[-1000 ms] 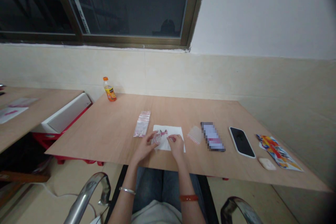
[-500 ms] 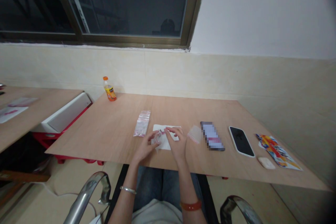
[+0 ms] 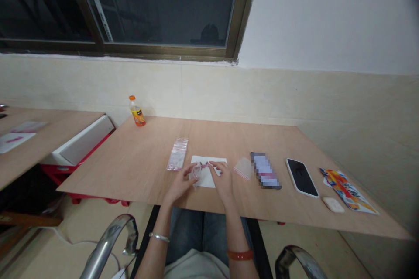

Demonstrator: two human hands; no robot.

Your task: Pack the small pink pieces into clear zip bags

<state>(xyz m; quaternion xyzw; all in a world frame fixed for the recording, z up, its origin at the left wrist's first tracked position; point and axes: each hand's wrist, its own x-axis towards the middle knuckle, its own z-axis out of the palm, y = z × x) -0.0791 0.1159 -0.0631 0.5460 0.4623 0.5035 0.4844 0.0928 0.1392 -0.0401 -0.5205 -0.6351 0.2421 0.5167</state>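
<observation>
Over a white sheet of paper [image 3: 206, 181] on the table, both hands work close together. My left hand [image 3: 182, 183] is closed on a small clear plastic bag [image 3: 196, 171], its fingers and thumb curved round the bag's sides. At the bag's right lies a small dark and pinkish thing [image 3: 204, 165], too small to name. My right hand [image 3: 223, 181] pinches the right end of this thing between thumb and fingers. To the left lies a stack of clear zip bags [image 3: 177, 154]; on the right is a flat zip bag [image 3: 243, 168] with a pinkish edge.
A phone with a blurred screen [image 3: 265, 170], a white-edged phone [image 3: 301, 177], a white case [image 3: 333, 205] and a colourful packet [image 3: 348, 190] lie rightward. An orange-capped bottle [image 3: 137, 112] stands at the back left. Metal chair arms [image 3: 113, 239] flank the lap.
My right hand has shifted slightly right, away from the left, and more of the small dark and pinkish thing shows between the hands. The left hand stays closed on the bag.
</observation>
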